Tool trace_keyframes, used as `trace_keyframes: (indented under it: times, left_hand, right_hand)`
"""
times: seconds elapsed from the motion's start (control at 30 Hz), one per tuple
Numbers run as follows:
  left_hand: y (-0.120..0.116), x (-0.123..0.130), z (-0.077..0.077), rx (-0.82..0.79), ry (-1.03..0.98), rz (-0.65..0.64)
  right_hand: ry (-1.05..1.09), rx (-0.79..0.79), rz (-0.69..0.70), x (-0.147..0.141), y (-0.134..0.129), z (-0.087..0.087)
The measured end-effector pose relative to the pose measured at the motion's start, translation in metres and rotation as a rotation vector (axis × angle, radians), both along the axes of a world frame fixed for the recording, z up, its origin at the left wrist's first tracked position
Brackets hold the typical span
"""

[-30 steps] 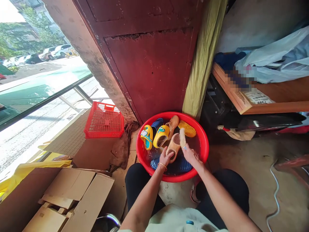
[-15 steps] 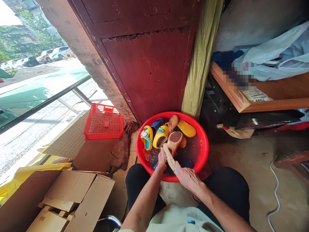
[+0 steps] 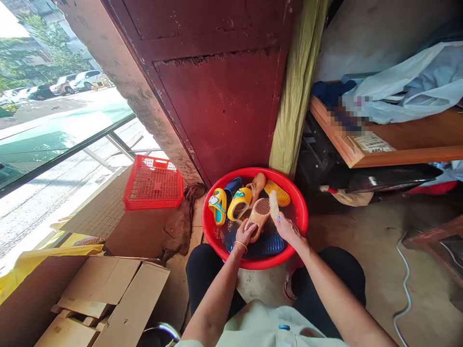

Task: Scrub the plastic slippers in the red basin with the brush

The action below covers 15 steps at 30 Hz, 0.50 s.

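A tan sandal (image 3: pixel 261 208), sole upward, is gripped at its near end by my left hand (image 3: pixel 245 233). My right hand (image 3: pixel 288 228) is closed around a scrubbing brush (image 3: pixel 274 205), whose pale bristles stand beside the sandal's right edge. Both hands are over a red basin (image 3: pixel 305 212) of dark water. Around them lie two yellow slippers with cartoon figures, one at the left (image 3: pixel 217 206) and one nearer the middle (image 3: pixel 239 204). Another tan sandal (image 3: pixel 257 185), a yellow sole (image 3: pixel 280 192) and a blue shoe (image 3: pixel 233 185) are behind. A dark blue ribbed sole (image 3: pixel 273 244) is partly under water.
A red plastic crate (image 3: pixel 154 185) stands left of the basin, near a brown cloth (image 3: pixel 181 224). Cardboard boxes (image 3: pixel 97 282) fill the lower left. A dark red door (image 3: pixel 220 106) rises behind the basin. At the right are a wooden tray (image 3: pixel 408 137) and a cable (image 3: pixel 407 284) on the floor.
The brush has moved from the near end of the tan sandal to its right side, beside the far end. My left hand now shows clearly on the sandal's near end.
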<state>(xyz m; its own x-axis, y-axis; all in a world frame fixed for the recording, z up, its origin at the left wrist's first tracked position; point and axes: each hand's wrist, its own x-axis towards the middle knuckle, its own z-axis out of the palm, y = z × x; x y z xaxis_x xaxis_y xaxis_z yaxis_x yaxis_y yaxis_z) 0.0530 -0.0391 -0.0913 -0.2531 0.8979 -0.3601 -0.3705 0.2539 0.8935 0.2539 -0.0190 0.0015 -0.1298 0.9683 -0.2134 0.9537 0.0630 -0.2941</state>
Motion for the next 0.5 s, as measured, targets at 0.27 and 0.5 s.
trace_keyframes:
  times: [0.27, 0.5]
  left_hand:
    - [-0.006, 0.004, 0.01, 0.055, 0.364, -0.023]
    - [-0.018, 0.015, 0.022, 0.271, 0.76, -0.119]
  right_hand:
    - [0.04, -0.067, 0.069, -0.006, -0.008, -0.005]
    - [0.048, -0.021, -0.019, 0.021, 0.004, -0.011]
